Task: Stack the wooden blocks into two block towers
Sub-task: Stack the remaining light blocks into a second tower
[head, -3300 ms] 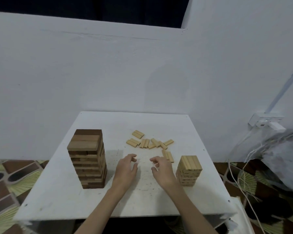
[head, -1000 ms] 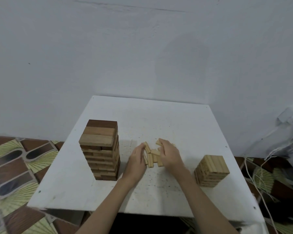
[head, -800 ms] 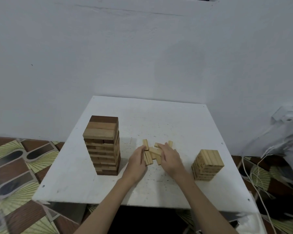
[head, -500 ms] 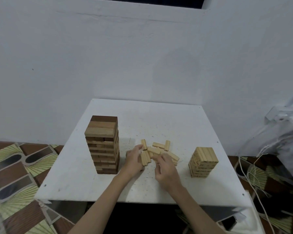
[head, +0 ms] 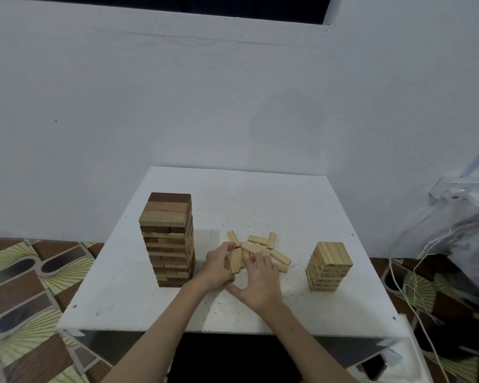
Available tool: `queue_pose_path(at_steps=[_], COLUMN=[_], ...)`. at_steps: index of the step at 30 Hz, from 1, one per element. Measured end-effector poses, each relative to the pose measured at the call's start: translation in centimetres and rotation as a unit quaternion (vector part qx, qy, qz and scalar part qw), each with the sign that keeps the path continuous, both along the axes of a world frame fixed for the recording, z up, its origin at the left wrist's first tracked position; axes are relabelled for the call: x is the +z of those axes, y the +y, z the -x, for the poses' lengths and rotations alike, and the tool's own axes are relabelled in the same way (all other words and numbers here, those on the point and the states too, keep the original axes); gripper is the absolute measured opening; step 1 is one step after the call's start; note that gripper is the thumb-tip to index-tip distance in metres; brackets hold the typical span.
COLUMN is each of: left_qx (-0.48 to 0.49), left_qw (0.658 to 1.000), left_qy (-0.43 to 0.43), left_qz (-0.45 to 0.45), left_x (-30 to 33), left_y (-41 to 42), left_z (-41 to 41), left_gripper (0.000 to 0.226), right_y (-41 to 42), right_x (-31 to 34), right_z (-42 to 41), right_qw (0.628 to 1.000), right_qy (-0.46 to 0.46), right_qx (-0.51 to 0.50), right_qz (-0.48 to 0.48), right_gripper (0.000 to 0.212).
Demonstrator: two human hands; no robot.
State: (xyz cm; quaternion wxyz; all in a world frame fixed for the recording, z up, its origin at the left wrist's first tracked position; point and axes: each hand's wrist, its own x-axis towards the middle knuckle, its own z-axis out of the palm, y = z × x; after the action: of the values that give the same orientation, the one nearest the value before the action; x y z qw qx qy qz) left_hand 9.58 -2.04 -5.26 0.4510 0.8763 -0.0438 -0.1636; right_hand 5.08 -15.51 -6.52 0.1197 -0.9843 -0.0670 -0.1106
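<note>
A tall tower of large brown blocks [head: 168, 240] stands on the left of the white table [head: 122, 299]. A shorter tower of small light blocks [head: 329, 266] stands on the right. Between them lies a heap of several loose light blocks [head: 263, 248]. My left hand [head: 217, 265] grips a few of these blocks [head: 235, 261] bunched side by side at the heap's near left. My right hand [head: 257, 280] rests just beside them, its fingers touching the same bunch and the heap's near edge.
The table stands against a white wall. A patterned tile floor [head: 20, 286] lies to the left. On the right are a plastic bag [head: 465, 244], white cables [head: 409, 288] and a wall socket [head: 454, 192].
Both hands swept the scattered light blocks together into a heap, then drew back toward me. The left hand has closed round a small bunch, and the right hand has come in beside it.
</note>
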Motion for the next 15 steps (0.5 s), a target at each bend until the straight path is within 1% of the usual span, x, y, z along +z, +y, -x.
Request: queue_pose_path(at_steps=[3,6,9,11,15], left_qx=[-0.008,-0.014,-0.021,-0.023,-0.037], left_qw=[1.0,1.0,1.0,0.999,0.999], left_qy=[-0.008,-0.011,-0.014,-0.016,-0.009], left_qz=[0.007,0.015,0.019,0.022,0.026], left_x=[0.1,0.0,-0.1,0.1,0.6], left_y=[-0.1,-0.1,-0.3,-0.4,-0.7], left_z=[0.2,0.6,1.0,1.3,1.7], left_gripper=[0.073,0.068,0.066,0.067,0.067], right_y=[-0.1,-0.3,-1.1,-1.8,-2.7], right_x=[0.0,-0.4,-0.7,-0.6,-0.5], right_z=[-0.1,0.2,0.4,0.5,0.8], right_qw=[1.0,1.0,1.0,1.0,0.999], right_qy=[-0.012,-0.016,-0.02,-0.006,0.025], right_qx=[-0.016,-0.025,-0.015,-0.019,-0.028], right_qz=[-0.002,-0.01,-0.016,-0.013,-0.015], right_gripper=[0.052,0.051,0.055,0.059,0.078])
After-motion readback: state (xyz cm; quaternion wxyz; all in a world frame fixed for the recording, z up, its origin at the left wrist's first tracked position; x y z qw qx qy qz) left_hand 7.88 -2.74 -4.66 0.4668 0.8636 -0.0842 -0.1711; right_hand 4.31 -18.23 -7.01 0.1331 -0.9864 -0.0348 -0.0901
